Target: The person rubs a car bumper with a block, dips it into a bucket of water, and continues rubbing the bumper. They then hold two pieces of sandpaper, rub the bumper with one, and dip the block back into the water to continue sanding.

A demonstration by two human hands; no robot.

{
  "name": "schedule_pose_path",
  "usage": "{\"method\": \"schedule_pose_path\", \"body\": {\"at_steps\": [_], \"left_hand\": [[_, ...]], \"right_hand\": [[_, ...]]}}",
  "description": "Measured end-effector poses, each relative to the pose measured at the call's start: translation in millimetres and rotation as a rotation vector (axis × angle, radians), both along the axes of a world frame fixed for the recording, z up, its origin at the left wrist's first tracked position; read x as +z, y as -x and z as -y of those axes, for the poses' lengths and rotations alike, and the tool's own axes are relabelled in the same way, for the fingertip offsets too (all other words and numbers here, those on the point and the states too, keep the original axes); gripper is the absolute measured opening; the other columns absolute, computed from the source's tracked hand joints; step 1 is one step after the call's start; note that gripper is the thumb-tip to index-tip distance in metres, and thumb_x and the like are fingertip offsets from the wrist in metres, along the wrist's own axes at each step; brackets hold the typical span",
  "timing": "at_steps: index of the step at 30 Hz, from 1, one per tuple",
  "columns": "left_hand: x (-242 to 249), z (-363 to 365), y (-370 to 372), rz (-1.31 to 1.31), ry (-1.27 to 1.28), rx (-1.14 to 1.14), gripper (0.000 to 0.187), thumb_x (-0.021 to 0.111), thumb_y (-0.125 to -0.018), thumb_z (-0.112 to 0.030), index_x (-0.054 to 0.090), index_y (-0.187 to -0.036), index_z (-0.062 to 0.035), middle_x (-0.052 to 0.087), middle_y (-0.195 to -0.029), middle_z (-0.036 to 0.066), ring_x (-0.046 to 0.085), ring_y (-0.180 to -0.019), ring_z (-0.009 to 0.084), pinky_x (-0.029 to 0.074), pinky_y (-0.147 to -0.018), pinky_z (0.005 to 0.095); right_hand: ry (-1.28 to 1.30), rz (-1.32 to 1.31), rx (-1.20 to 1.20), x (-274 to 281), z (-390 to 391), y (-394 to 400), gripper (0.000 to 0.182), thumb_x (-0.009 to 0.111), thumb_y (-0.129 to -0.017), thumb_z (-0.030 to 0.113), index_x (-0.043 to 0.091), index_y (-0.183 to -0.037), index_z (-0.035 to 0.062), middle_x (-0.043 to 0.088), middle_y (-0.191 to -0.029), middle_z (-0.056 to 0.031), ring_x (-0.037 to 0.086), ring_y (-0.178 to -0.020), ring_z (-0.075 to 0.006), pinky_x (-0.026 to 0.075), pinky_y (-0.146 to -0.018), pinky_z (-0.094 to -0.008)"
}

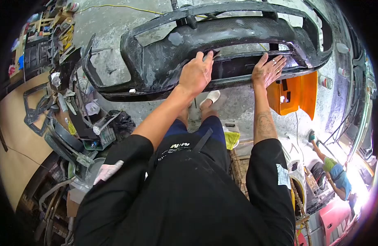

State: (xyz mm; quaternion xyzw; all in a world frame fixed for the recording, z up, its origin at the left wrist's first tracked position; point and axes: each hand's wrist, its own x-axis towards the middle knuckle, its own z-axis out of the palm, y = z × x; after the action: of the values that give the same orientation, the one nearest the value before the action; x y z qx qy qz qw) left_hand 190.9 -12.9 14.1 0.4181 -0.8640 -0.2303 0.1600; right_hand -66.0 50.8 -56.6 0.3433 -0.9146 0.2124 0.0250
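Bumper blocks ahead; clutter crowds the left.

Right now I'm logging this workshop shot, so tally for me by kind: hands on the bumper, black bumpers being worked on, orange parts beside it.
Hands on the bumper: 2, left hand and right hand
Black carbon bumper: 1
Orange part: 1
Total: 4

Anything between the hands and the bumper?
Nothing visible. The left hand and the right hand both lie directly on the carbon-fibre bumper, along its lower edge. The orange part sits below, off to the right.
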Motion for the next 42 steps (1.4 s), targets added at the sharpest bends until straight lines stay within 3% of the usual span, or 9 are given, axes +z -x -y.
{"method": "schedule_pose_path", "body": {"at_steps": [3, 9, 16, 19, 23, 28, 34, 39, 42], "left_hand": [[8.8, -12.0, -20.2, -0.093, -0.002, 0.051, 0.031, 0.065, -0.101, -0.016, 0.068, -0.128, -0.0014, 0.063, -0.094, 0.019, 0.067, -0.071, 0.0407, 0.054, -0.063, 0.0484], [13.0, -7.9, 0.6, -0.024, 0.018, 0.11, 0.023, 0.065, -0.101, -0.015, 0.069, -0.119, -0.0008, 0.064, -0.092, 0.02, 0.067, -0.074, 0.0426, 0.055, -0.065, 0.0488], [61.9, -39.7, -52.5, -0.119, -0.032, 0.188, 0.016, 0.066, -0.1, -0.013, 0.066, -0.111, -0.0006, 0.065, -0.096, 0.02, 0.068, -0.081, 0.0437, 0.055, -0.068, 0.0483], [52.7, -38.3, -32.1, -0.131, -0.037, 0.179, 0.015, 0.069, -0.098, -0.009, 0.068, -0.109, 0.0017, 0.066, -0.096, 0.02, 0.068, -0.084, 0.0406, 0.054, -0.072, 0.0441], [18.3, -17.8, -1.2, -0.053, 0.013, 0.134, 0.014, 0.068, -0.099, -0.011, 0.067, -0.11, -0.0017, 0.064, -0.092, 0.018, 0.067, -0.078, 0.0432, 0.053, -0.066, 0.0486], [19.9, -16.5, -2.0, -0.062, 0.011, 0.107, 0.01, 0.061, -0.102, -0.014, 0.064, -0.107, -0.006, 0.06, -0.09, 0.019, 0.066, -0.072, 0.044, 0.053, -0.061, 0.0521], [23.7, -21.2, -12.3, -0.089, -0.065, 0.134, 0.01, 0.062, -0.102, -0.015, 0.062, -0.102, -0.0054, 0.06, -0.09, 0.019, 0.065, -0.073, 0.0457, 0.053, -0.062, 0.0534], [2.3, -5.5, 12.4, -0.066, 0.026, 0.111, 0.01, 0.063, -0.101, -0.015, 0.065, -0.104, -0.0051, 0.063, -0.093, 0.019, 0.066, -0.073, 0.0449, 0.053, -0.063, 0.0528], [26.6, -13.3, -11.7, -0.111, -0.132, 0.12, 0.011, 0.064, -0.101, -0.015, 0.062, -0.097, -0.005, 0.062, -0.091, 0.021, 0.066, -0.074, 0.0463, 0.053, -0.063, 0.0542]], "right_hand": [[0.007, -0.016, 0.003, -2.7, -0.3, 2.4, 0.087, 0.031, -0.109, 0.059, 0.026, -0.161, -0.01, 0.018, -0.17, -0.0312, 0.016, -0.16, -0.0426, 0.016, -0.127, -0.0533], [0.057, 0.004, 0.018, -1.7, 2.5, 3.2, 0.087, 0.032, -0.109, 0.06, 0.026, -0.161, -0.0102, 0.017, -0.17, -0.0315, 0.016, -0.159, -0.0434, 0.017, -0.126, -0.0541], [0.08, -0.043, 0.033, -7.6, -2.8, 5.0, 0.086, 0.035, -0.109, 0.059, 0.027, -0.16, -0.0098, 0.02, -0.169, -0.0323, 0.019, -0.158, -0.0445, 0.019, -0.125, -0.0556], [0.051, -0.065, 0.018, -9.0, -1.9, 4.8, 0.086, 0.035, -0.109, 0.058, 0.028, -0.16, -0.0095, 0.021, -0.169, -0.0324, 0.019, -0.158, -0.0443, 0.019, -0.125, -0.0551], [0.053, -0.041, 0.024, -6.6, -6.9, 4.0, 0.085, 0.034, -0.109, 0.058, 0.027, -0.161, -0.0092, 0.02, -0.169, -0.0323, 0.019, -0.158, -0.044, 0.019, -0.125, -0.0546], [0.054, -0.043, 0.023, -3.9, 1.0, 6.7, 0.086, 0.031, -0.109, 0.06, 0.027, -0.161, -0.009, 0.02, -0.169, -0.0321, 0.019, -0.159, -0.0433, 0.019, -0.126, -0.0547], [0.068, -0.009, 0.026, -4.3, -1.3, 4.0, 0.087, 0.03, -0.109, 0.06, 0.026, -0.161, -0.0094, 0.019, -0.169, -0.0326, 0.016, -0.159, -0.0433, 0.017, -0.126, -0.0545], [0.043, 0.004, 0.03, -3.1, -8.6, -1.3, 0.088, 0.031, -0.109, 0.06, 0.024, -0.161, -0.0103, 0.018, -0.169, -0.0329, 0.015, -0.159, -0.0438, 0.016, -0.126, -0.0542], [0.054, -0.001, 0.039, -3.6, -2.2, 4.1, 0.088, 0.031, -0.109, 0.06, 0.024, -0.161, -0.0105, 0.018, -0.169, -0.0331, 0.016, -0.159, -0.0438, 0.017, -0.126, -0.0542]]}}
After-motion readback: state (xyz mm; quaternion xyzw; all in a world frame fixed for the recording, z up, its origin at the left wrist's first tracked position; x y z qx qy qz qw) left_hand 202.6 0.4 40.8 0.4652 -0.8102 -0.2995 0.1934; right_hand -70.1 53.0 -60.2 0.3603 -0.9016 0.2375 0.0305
